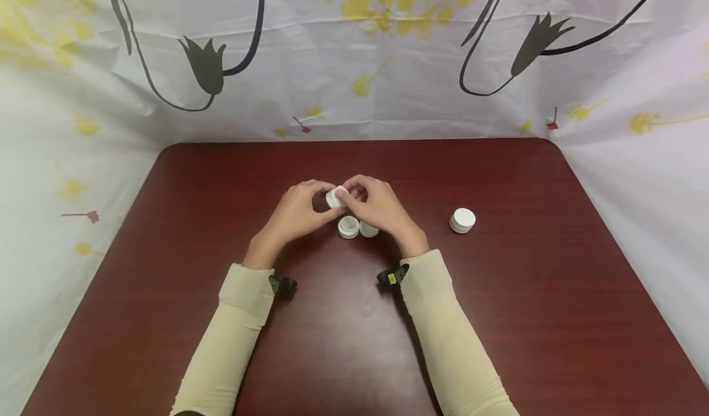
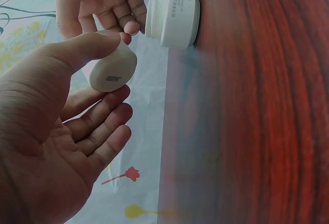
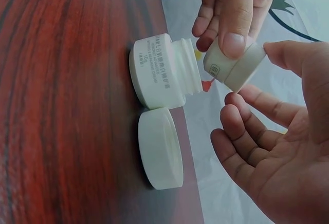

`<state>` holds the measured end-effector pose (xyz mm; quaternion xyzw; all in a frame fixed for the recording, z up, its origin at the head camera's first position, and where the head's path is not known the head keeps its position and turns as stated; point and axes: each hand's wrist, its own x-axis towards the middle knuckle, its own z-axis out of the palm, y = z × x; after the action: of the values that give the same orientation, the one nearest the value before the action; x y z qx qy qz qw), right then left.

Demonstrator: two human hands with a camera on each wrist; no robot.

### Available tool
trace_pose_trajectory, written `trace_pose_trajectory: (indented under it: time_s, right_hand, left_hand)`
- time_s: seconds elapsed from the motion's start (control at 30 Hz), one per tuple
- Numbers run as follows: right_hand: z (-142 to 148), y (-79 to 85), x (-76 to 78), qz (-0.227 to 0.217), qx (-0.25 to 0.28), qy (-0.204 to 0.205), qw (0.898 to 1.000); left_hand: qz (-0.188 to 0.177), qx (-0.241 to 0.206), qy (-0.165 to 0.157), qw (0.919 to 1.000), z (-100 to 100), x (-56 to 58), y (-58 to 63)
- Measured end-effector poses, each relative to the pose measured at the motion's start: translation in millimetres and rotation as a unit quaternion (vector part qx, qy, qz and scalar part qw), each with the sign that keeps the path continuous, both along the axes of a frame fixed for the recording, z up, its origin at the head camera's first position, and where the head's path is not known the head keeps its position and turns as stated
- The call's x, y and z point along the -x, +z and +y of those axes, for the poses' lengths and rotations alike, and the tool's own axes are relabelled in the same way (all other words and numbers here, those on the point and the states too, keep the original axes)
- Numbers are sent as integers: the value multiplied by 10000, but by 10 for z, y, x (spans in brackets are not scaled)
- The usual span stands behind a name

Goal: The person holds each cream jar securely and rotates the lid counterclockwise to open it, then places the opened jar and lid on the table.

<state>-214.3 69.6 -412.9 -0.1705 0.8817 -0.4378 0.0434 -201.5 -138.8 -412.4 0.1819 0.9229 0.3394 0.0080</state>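
Observation:
Above the tabletop, my left hand [image 1: 300,212] pinches a small white cream jar [image 2: 114,70] around its body, its base towards the left wrist camera. My right hand [image 1: 382,207] has its thumb and forefinger on the lid [image 3: 248,69] of this jar, with the other fingers loosely bent below. Just under the hands stands a second jar [image 3: 154,72], open, its threaded neck showing and grey print on its side. A loose white lid [image 3: 160,149] lies right beside that open jar, partly covered by the right hand in the head view.
A third white jar [image 1: 462,220], with its lid on, stands to the right of the right hand. The dark red wooden table [image 1: 526,317] extends around both arms. A white patterned cloth [image 1: 354,84] hangs behind the table and along its sides.

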Motion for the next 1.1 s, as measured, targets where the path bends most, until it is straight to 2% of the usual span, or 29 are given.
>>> trace_pose_trajectory:
  time_s: [0.47,1.1]
  right_hand:
    - [40,17,-6,-151,-40,-9,9999]
    - [22,6,2,4,-174,30,9998]
  left_hand:
    - [-135,25,28,9999,19,-1,-28]
    - [38,46,-14,10000,22,16,1]
